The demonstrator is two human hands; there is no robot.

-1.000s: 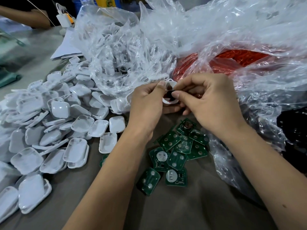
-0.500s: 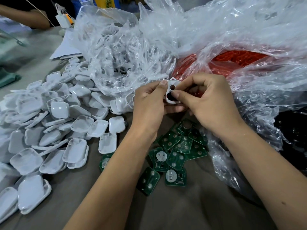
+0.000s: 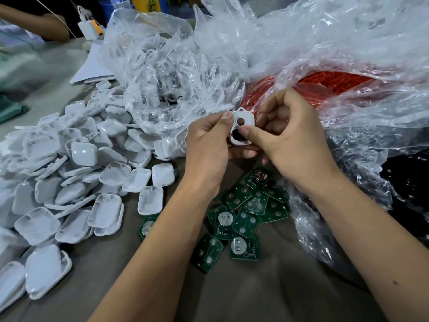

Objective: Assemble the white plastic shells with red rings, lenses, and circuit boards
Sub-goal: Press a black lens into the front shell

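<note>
1. both hands meet above the tabletop (image 3: 267,298), clamped on one white shell (image 3: 241,129) between them.
2. the left hand (image 3: 209,149) pinches the shell's left edge with its thumb on top and fingers behind.
3. the right hand (image 3: 292,140) presses its thumb on the dark round piece (image 3: 236,135) set low in the shell; its other fingers curl behind.
4. compared with a moment ago, the shell has turned up to face me more squarely, so its upper hole and a trace of red at the lower rim now show.
5. the hands themselves have hardly shifted.
6. green circuit boards (image 3: 243,217) lie scattered under the wrists, same as before.
7. a heap of white shells (image 3: 69,182) spreads to the left.
8. behind, one clear bag (image 3: 162,77) holds white parts and another holds red rings (image 3: 325,82).
</note>
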